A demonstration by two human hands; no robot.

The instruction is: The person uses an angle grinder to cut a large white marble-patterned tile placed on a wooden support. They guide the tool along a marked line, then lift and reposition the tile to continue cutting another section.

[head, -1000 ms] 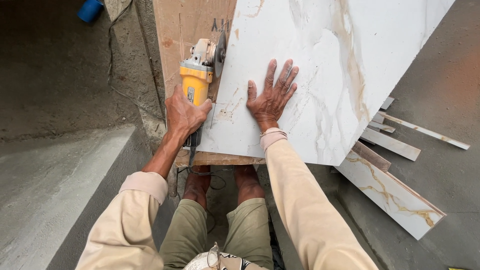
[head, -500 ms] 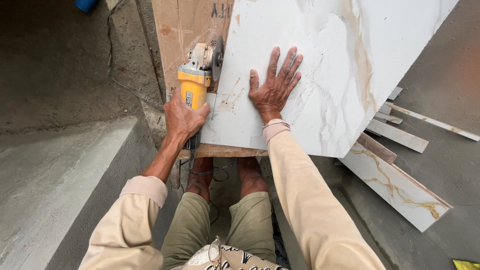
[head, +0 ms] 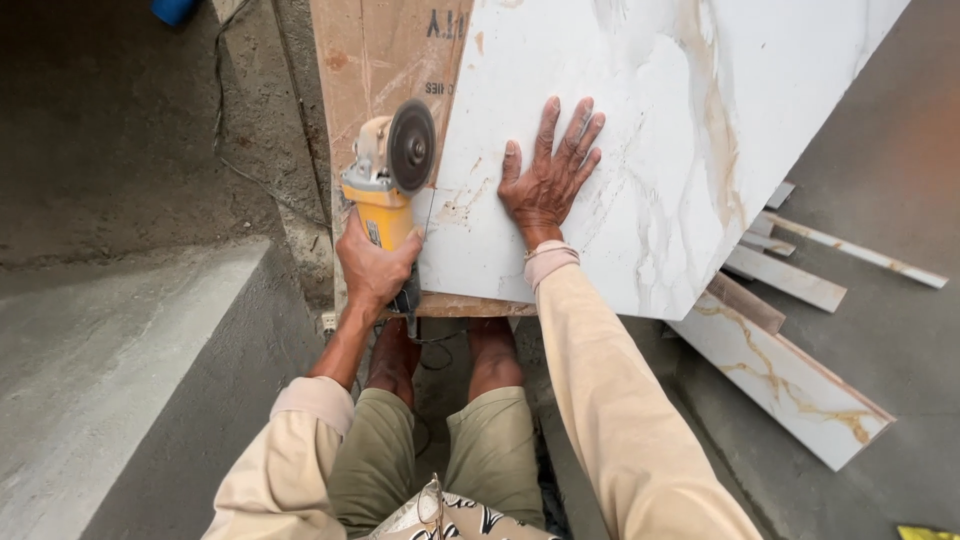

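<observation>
grinder (head: 385, 190) is gripped by left hand (head: 375, 265), its disc now lifted off the tile (head: 650, 130) edge; right hand (head: 545, 180) is pressed flat, fingers spread.

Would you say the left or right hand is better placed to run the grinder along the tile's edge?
Left, probably: the left hand already grips the grinder at the tile edge; the right hand lies flat on it.

grey concrete floor (head: 900, 260) | raised concrete step (head: 110, 380) | daylight
</observation>
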